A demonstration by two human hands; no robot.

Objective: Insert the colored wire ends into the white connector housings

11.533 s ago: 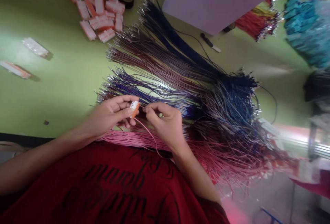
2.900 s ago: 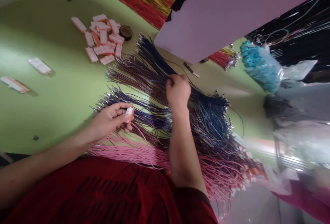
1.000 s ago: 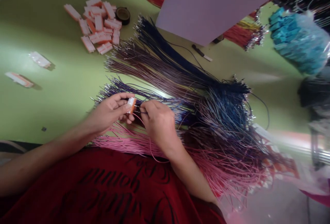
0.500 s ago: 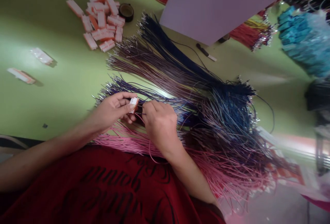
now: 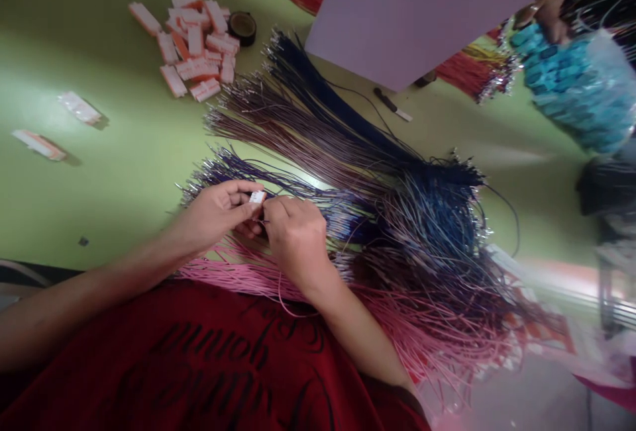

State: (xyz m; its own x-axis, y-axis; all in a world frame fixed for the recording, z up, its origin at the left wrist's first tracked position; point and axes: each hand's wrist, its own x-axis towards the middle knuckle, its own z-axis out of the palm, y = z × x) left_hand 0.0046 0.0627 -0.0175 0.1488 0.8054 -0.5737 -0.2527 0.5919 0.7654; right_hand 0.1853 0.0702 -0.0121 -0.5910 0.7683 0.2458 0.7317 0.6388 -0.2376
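My left hand (image 5: 218, 212) pinches a small white and orange connector housing (image 5: 257, 197) between thumb and fingers. Right beside it, my right hand (image 5: 298, 229) is closed with its fingertips at the connector's edge, on a thin wire whose end is hidden. A pink wire (image 5: 281, 295) loops down below my right hand. Under and around both hands lie bundles of wires: purple ones (image 5: 238, 163) just beyond, pink ones (image 5: 223, 272) closest to my body. Metal tips show at the left ends of the purple wires.
Orange and white connectors (image 5: 196, 40) lie piled on the green table (image 5: 124, 186), next to a roll of black tape (image 5: 242, 27). Brown wires (image 5: 298, 133), navy wires (image 5: 328, 100) and a small knife (image 5: 392, 104) lie beyond. Another person's hand (image 5: 554, 14) touches bagged turquoise pieces (image 5: 561, 67).
My right hand has moved left, up against the connector in my left hand. The other person's hand has come further into view at the turquoise pieces.
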